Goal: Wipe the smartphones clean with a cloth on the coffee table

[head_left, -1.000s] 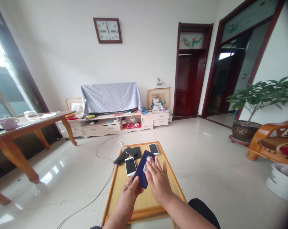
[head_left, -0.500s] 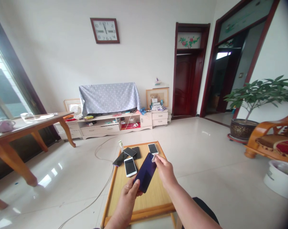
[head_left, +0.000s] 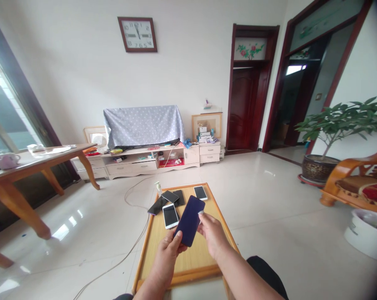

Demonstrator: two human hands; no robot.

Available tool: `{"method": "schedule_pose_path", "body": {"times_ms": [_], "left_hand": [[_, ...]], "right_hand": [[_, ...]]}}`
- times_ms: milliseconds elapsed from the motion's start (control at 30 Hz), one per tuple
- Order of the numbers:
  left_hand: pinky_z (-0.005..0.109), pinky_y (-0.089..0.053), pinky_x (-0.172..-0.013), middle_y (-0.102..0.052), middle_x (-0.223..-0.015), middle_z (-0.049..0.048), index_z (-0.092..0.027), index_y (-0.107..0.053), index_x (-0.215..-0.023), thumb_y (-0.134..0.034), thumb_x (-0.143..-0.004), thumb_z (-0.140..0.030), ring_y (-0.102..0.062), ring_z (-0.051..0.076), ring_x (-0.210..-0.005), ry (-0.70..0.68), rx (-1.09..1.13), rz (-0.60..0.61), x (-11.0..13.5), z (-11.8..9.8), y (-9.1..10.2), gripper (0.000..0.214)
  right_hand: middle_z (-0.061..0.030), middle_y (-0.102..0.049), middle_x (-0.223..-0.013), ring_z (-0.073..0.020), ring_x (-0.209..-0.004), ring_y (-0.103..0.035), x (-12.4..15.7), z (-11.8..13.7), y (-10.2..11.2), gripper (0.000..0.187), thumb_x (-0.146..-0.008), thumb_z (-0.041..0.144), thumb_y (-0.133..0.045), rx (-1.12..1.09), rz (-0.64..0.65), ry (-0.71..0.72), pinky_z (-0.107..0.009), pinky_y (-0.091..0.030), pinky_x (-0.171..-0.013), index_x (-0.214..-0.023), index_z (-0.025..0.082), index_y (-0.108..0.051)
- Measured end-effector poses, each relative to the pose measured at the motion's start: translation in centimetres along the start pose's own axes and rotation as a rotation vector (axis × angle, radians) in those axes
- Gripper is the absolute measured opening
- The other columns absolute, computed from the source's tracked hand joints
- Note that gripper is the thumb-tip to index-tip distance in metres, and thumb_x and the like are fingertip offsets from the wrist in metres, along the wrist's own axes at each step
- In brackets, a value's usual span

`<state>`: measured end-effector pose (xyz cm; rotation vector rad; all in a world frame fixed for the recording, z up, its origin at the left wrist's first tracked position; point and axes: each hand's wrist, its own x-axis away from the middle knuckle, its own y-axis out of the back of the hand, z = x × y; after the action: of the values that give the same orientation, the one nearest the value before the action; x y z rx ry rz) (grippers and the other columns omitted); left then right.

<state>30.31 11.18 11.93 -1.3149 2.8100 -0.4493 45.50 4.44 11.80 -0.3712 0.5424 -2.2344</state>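
Holding navy phone (head_left: 189, 221) in left hand (head_left: 168, 255)

Glossy dark phone (head_left: 188, 221), smooth wooden board (head_left: 193, 260)

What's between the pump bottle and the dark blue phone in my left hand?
In the head view, a dark-screened phone and a black phone lie between the pump bottle and the dark blue phone in your left hand.

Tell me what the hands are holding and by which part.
The left hand grips a dark blue phone by its lower edge; the right hand pinches a small white wipe beside the phone.
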Motion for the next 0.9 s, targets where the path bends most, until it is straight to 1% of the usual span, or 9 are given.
{"method": "schedule_pose_path", "body": {"times_ms": [67, 133, 267, 367, 500, 633, 733, 800, 900], "left_hand": [[0.034, -0.051, -0.081, -0.069, -0.097, 0.0077, -0.019, -0.072, -0.112, -0.076, -0.076, -0.052, -0.063, 0.022, -0.091, 0.008, -0.007, 0.015, 0.2, 0.2, -0.1, 0.049], [0.034, -0.051, -0.082, -0.069, -0.1, 0.0075, -0.02, -0.071, -0.113, -0.076, -0.077, -0.052, -0.063, 0.022, -0.09, 0.015, 0.013, 0.019, 0.2, 0.4, -0.3, 0.049], [0.036, -0.05, -0.087, -0.069, -0.112, 0.0094, -0.021, -0.07, -0.115, -0.075, -0.078, -0.052, -0.063, 0.023, -0.097, -0.016, 0.077, -0.006, -0.1, 0.4, -0.8, 0.049], [0.034, -0.047, -0.086, -0.069, -0.115, 0.0091, -0.022, -0.071, -0.114, -0.072, -0.079, -0.055, -0.061, 0.024, -0.101, -0.039, -0.001, -0.036, -0.2, 0.4, -0.9, 0.048], [0.032, -0.043, -0.08, -0.071, -0.104, 0.0053, -0.026, -0.073, -0.112, -0.072, -0.076, -0.059, -0.058, 0.024, -0.097, 0.009, -0.2, -0.028, 0.2, 0.6, -1.4, 0.049], [0.031, -0.041, -0.075, -0.072, -0.101, 0.0049, -0.026, -0.072, -0.112, -0.074, -0.074, -0.059, -0.058, 0.024, -0.094, 0.042, -0.227, 0.059, 0.6, 0.3, -1.7, 0.05], [0.03, -0.041, -0.074, -0.071, -0.102, 0.0046, -0.027, -0.071, -0.11, -0.072, -0.076, -0.059, -0.058, 0.023, -0.093, 0.045, -0.241, 0.071, 0.4, -0.5, -1.4, 0.047], [0.027, -0.04, -0.071, -0.069, -0.097, 0.0033, -0.025, -0.071, -0.103, -0.07, -0.079, -0.059, -0.057, 0.018, -0.085, 0.03, -0.232, 0.047, 0.0, -0.9, -1.0, 0.041], [0.023, -0.035, -0.06, -0.06, -0.074, -0.0011, -0.021, -0.068, -0.088, -0.071, -0.078, -0.059, -0.049, 0.011, -0.065, 0.061, -0.14, 0.003, -0.8, -1.0, -0.5, 0.039]], "right_hand": [[-0.0102, -0.075, -0.1, -0.0242, -0.09, -0.071, -0.8, 1.4, 0.1, 0.05, -0.076, 0.06, -0.075, -0.023, -0.036, 0.024, -0.035, -0.054, -0.081, -0.101, 0.017, -0.074], [-0.0099, -0.075, -0.099, -0.0242, -0.089, -0.071, -0.9, 2.0, -0.1, 0.05, -0.074, 0.06, -0.076, -0.027, -0.042, 0.033, -0.035, -0.054, -0.079, -0.1, 0.017, -0.074], [-0.0089, -0.075, -0.095, -0.024, -0.087, -0.071, 1.1, 0.2, -0.7, 0.048, -0.077, 0.06, -0.074, -0.022, 0.056, -0.005, -0.036, -0.054, -0.082, -0.097, 0.016, -0.074], [-0.0082, -0.075, -0.093, -0.0244, -0.09, -0.071, 2.6, -1.4, -0.8, 0.05, -0.078, 0.06, -0.075, -0.025, 0.102, -0.059, -0.038, -0.053, -0.086, -0.101, 0.016, -0.074], [-0.0076, -0.075, -0.092, -0.0239, -0.087, -0.069, 2.7, -1.2, 0.2, 0.048, -0.076, 0.06, -0.075, -0.034, 0.07, -0.032, -0.036, -0.053, -0.08, -0.096, 0.016, -0.073], [-0.0074, -0.074, -0.088, -0.0237, -0.083, -0.068, 2.3, -0.4, 1.5, 0.046, -0.076, 0.06, -0.075, 0.027, 0.09, -0.023, -0.035, -0.052, -0.075, -0.089, 0.016, -0.073], [-0.0075, -0.074, -0.085, -0.0242, -0.08, -0.067, 2.6, -0.5, 2.3, 0.046, -0.076, 0.06, -0.074, 0.055, 0.129, -0.062, -0.034, -0.051, -0.072, -0.087, 0.015, -0.073], [-0.0075, -0.073, -0.081, -0.0239, -0.077, -0.067, 2.9, -0.8, 2.6, 0.047, -0.074, 0.06, -0.076, 0.08, 0.159, -0.096, -0.034, -0.05, -0.071, -0.084, 0.015, -0.073], [-0.0071, -0.073, -0.078, -0.0235, -0.074, -0.066, 3.0, -0.9, 2.8, 0.047, -0.068, 0.06, -0.08, 0.126, 0.17, -0.139, -0.033, -0.048, -0.069, -0.079, 0.015, -0.072]]}}
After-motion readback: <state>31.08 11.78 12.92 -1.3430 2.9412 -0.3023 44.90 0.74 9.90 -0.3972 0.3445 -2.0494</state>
